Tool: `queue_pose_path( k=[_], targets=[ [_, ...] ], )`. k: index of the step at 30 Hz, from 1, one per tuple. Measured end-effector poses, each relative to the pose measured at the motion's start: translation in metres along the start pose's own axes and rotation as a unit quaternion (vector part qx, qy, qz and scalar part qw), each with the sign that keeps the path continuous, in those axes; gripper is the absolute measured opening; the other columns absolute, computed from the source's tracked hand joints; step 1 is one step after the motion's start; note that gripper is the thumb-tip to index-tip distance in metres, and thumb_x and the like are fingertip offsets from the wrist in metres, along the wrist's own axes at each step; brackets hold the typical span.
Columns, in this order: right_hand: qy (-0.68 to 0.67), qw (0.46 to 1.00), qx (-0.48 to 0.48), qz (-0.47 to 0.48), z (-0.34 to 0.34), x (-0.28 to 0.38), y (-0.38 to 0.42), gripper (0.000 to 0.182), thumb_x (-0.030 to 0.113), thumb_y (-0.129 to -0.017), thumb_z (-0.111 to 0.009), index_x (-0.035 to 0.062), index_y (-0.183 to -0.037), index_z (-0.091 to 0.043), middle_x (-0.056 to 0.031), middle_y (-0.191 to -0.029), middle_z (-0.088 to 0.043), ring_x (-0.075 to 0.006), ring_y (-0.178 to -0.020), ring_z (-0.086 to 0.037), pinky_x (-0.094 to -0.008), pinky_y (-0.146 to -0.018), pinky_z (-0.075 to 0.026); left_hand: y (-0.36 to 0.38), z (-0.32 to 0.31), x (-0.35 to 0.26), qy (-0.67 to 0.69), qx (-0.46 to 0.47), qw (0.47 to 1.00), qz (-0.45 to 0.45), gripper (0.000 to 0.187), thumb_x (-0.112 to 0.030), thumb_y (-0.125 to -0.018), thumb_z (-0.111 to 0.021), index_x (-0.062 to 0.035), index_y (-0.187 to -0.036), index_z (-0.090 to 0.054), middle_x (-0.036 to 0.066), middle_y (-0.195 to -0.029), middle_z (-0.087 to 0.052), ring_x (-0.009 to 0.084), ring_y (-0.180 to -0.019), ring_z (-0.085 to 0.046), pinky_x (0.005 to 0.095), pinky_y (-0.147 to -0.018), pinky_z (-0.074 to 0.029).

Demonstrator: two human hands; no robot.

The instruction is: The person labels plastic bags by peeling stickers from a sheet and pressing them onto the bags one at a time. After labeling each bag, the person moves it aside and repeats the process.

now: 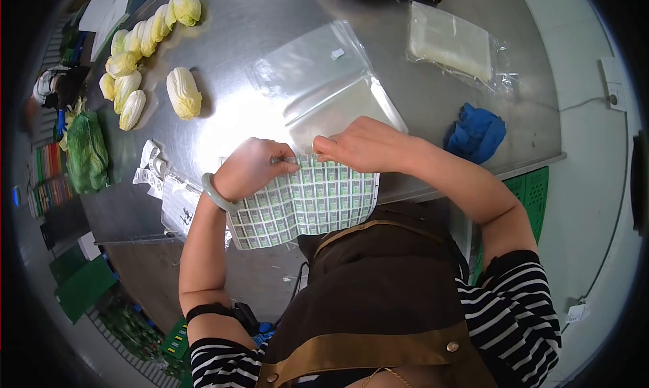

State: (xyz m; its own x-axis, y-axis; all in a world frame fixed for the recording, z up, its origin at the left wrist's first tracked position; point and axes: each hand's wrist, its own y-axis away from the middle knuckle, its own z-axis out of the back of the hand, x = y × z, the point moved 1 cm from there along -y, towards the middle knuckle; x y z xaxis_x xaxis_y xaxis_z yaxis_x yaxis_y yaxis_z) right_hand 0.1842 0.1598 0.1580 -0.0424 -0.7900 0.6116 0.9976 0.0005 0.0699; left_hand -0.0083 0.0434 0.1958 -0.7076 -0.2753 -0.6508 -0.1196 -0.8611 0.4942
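A sheet of small green and white printed labels (304, 202) hangs over the near edge of the metal table, with a fold down its middle. At its upper edge, my left hand (253, 168) pinches the sheet between thumb and fingers, a pale bangle round the wrist. Just to the right, my right hand (365, 146) has its fingers curled closed at the same edge, thumb and forefinger on the sheet. Beyond both hands lies a stack of clear plastic bags (338, 94), with a small white label (337, 53) on the top part.
Napa cabbages (184, 92) lie at the upper left of the metal table (250, 16). A blue cloth (476, 133) and a wrapped pack (449, 41) are on the right. Label strips (151, 168) lie at the left. A person (64, 87) stands at the far left.
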Motion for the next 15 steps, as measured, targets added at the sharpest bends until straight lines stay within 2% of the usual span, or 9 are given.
queue_pose_path(
  k=[3,6,7,8,9,10,13,15],
  targets=[
    [0.16,0.982,-0.041,0.09,-0.006,0.001,0.005,0.014,0.019,-0.089,-0.049,0.0052,-0.093,-0.05,-0.0076,-0.07,-0.063,-0.0287,-0.059,-0.062,-0.0385,-0.056,-0.049,-0.006,0.001,0.008,0.053,0.033,0.998,0.016,0.018,-0.016,-0.081,-0.07,-0.0007,-0.09,-0.069,0.01,-0.072,-0.066,0.0168,-0.062,-0.057,0.0305,-0.061,-0.047],
    [0.083,0.972,-0.18,0.126,-0.015,-0.001,0.011,0.014,0.019,-0.091,-0.051,0.0055,-0.095,-0.052,-0.0081,-0.07,-0.063,-0.029,-0.059,-0.061,-0.0367,-0.055,-0.049,-0.017,0.001,0.033,0.056,0.044,0.997,0.029,0.015,-0.013,-0.081,-0.069,-0.0003,-0.09,-0.069,0.008,-0.07,-0.065,0.0128,-0.061,-0.055,0.0288,-0.061,-0.047],
    [-0.024,0.97,-0.237,0.035,-0.012,-0.005,0.012,0.015,0.02,-0.092,-0.052,0.0057,-0.097,-0.053,-0.0081,-0.07,-0.062,-0.0274,-0.059,-0.061,-0.0359,-0.055,-0.049,-0.022,0.002,0.047,0.045,0.045,0.997,0.036,0.015,-0.013,-0.082,-0.069,-0.0002,-0.09,-0.069,0.008,-0.07,-0.065,0.0124,-0.062,-0.055,0.0286,-0.062,-0.047],
    [-0.13,0.947,-0.288,-0.057,-0.009,-0.009,0.015,0.017,0.021,-0.093,-0.054,0.0059,-0.099,-0.054,-0.008,-0.07,-0.062,-0.0258,-0.059,-0.061,-0.0351,-0.055,-0.049,-0.026,0.001,0.066,-0.006,0.041,0.998,0.041,0.019,-0.016,-0.08,-0.069,-0.0015,-0.092,-0.07,0.009,-0.071,-0.066,0.0135,-0.061,-0.056,0.0294,-0.063,-0.047],
    [-0.232,0.902,-0.332,-0.148,-0.007,-0.015,0.019,0.018,0.022,-0.093,-0.055,0.0062,-0.1,-0.054,-0.008,-0.07,-0.062,-0.0241,-0.058,-0.061,-0.0343,-0.056,-0.049,-0.027,0.002,0.082,-0.025,0.069,0.996,0.054,0.02,-0.017,-0.08,-0.07,-0.0026,-0.093,-0.07,0.01,-0.074,-0.067,0.0155,-0.064,-0.059,0.0305,-0.065,-0.048],
    [-0.367,0.849,-0.322,-0.202,-0.01,-0.038,0.023,0.022,0.024,-0.094,-0.059,0.0052,-0.104,-0.054,-0.0084,-0.069,-0.06,-0.018,-0.058,-0.061,-0.0331,-0.056,-0.048,-0.028,0.002,0.098,-0.044,0.098,0.992,0.065,0.022,-0.019,-0.079,-0.071,-0.0037,-0.094,-0.071,0.01,-0.077,-0.068,0.0174,-0.067,-0.061,0.0315,-0.067,-0.049],
    [-0.431,0.796,-0.208,-0.37,-0.02,-0.082,0.049,0.024,0.024,-0.092,-0.06,0.0041,-0.104,-0.055,-0.0091,-0.073,-0.062,-0.0137,-0.062,-0.061,-0.031,-0.058,-0.048,-0.028,-0.019,0.16,-0.166,0.136,0.972,0.093,0.025,-0.023,-0.076,-0.072,-0.0064,-0.095,-0.072,0.011,-0.086,-0.07,0.0239,-0.079,-0.064,0.0354,-0.075,-0.05],
    [-0.397,0.799,-0.196,-0.408,-0.051,-0.11,0.062,0.025,0.025,-0.09,-0.063,0.0027,-0.101,-0.057,-0.0106,-0.076,-0.064,-0.0152,-0.065,-0.063,-0.0315,-0.06,-0.048,-0.025,-0.027,0.17,-0.248,0.152,0.951,0.101,0.029,-0.027,-0.073,-0.074,-0.0076,-0.095,-0.071,0.012,-0.096,-0.069,0.0297,-0.093,-0.063,0.0393,-0.084,-0.049]
  ],
)
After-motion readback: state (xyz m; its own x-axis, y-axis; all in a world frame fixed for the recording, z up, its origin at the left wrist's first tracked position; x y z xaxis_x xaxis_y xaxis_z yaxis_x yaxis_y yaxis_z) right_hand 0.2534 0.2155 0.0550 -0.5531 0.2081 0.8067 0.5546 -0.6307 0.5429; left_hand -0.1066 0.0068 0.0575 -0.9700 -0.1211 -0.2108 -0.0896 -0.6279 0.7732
